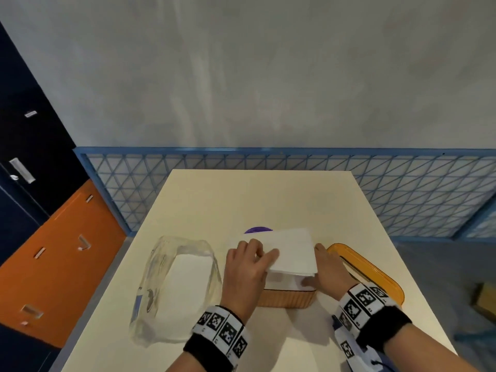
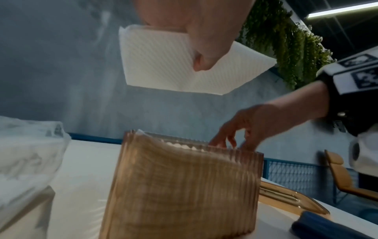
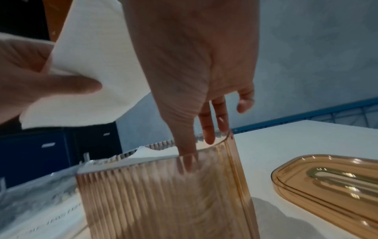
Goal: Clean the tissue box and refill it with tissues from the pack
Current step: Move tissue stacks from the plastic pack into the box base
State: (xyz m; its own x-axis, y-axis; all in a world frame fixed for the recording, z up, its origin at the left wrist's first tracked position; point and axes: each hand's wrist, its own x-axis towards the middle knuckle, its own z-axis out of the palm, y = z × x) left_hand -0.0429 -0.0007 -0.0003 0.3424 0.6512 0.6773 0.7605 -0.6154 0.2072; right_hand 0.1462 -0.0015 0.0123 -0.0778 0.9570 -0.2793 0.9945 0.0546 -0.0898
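The left hand [image 1: 248,267] pinches a flat stack of white tissues [image 1: 291,251] just above the open amber ribbed plastic tissue box [image 1: 285,298] on the cream worktop [image 1: 241,200]. The right hand [image 1: 328,269], fingers loose, dips inside the box's far end. I'd square the stack to the opening and lower it level, so no corner catches; the clear pack [image 1: 177,285] lies just left, the amber lid [image 1: 375,275] right

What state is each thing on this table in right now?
Tissue box: open, lid off, partly filled.
Lid: lying on the table beside the box.
Tissue stack: held above the box by left hand.
Tissue pack: torn open.
Right hand: fingertips inside the box.
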